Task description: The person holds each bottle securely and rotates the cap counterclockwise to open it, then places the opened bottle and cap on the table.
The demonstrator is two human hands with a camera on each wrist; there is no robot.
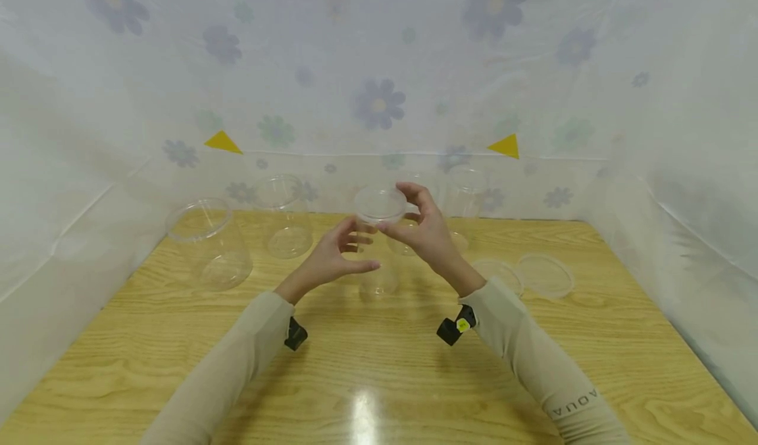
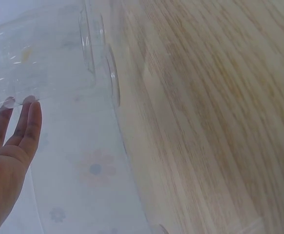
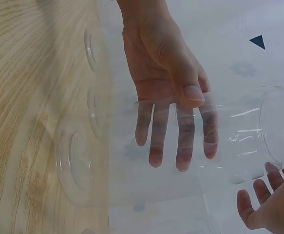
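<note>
Lid-fitting step, judged. Left hand (image 1: 328,255) with straight fingers steadies clear jar (image 1: 378,247) standing mid-worktop (image 1: 379,379). Right hand (image 1: 423,231) pinches lid (image 1: 380,203) at jar mouth. Next: seat lid level, press down. Spare lids (image 1: 545,274) near right edge.

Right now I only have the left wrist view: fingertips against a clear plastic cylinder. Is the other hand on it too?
Observer: Yes. The right hand pinches a clear round lid on top of the clear plastic jar.
Operator: Is the left hand gripping?
Observer: No, the left hand rests straight fingers on the jar's side.
Operator: Any spare lids?
Observer: Two loose clear lids lie on the wooden table, right of the jar.
</note>
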